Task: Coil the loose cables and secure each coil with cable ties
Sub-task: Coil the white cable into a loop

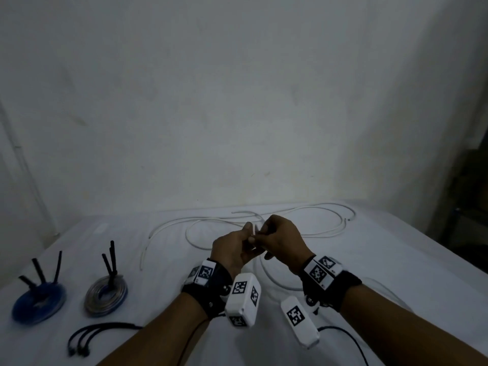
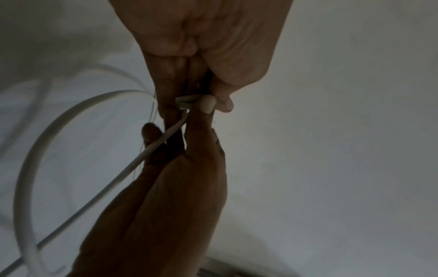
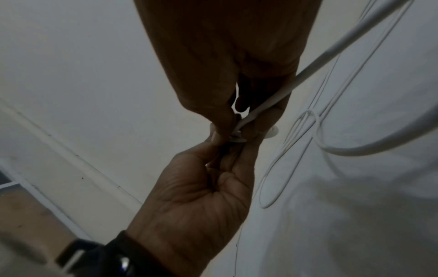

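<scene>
On the white-covered tabletop, a blue coil lies at the far left, with black tie tails standing up from it. Just right of it sits a grey coil, also bound with upright black ties. Three loose black ties lie in front of the coils, near the left forearm. Nothing blocks the hands.

The white cable sprawls in wide loose loops across the middle and back of the tabletop, behind and under the hands. Both hands are raised above it, meeting fingertip to fingertip. The left hand has its fingers curled and pinches the cable's end between thumb and fingers. The right hand is likewise curled, pinching the same stretch of cable right beside the left.

The cable is thin, round and smooth; the two coils are flat rings.
</scene>
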